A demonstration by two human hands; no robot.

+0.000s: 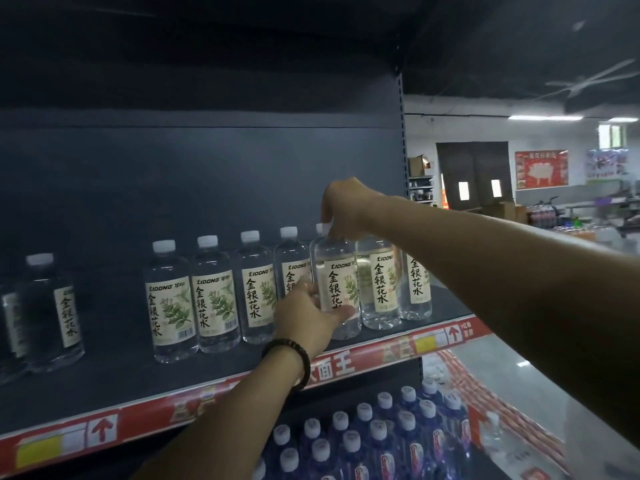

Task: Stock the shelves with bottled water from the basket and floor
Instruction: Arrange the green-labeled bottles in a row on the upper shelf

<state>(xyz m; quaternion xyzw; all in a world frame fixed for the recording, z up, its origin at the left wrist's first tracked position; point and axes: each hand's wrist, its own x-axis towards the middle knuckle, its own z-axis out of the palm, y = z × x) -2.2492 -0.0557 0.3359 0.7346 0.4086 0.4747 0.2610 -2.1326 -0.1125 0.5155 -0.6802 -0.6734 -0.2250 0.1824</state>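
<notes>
At the bottom centre of the frame, blue-labelled bottles with white caps (381, 441) stand packed on the lower shelf. Above them, the left hand (306, 315), a dark bead bracelet (294, 358) at its wrist, wraps its fingers around the lower body of a clear plastic water bottle with a cream leaf-printed label (337, 289). The right hand (344, 206) pinches that bottle's white cap from above. The bottle stands upright at centre frame on the dark metal shelf with a red price strip (381, 351), between matching bottles (213, 296) lined up on either side.
</notes>
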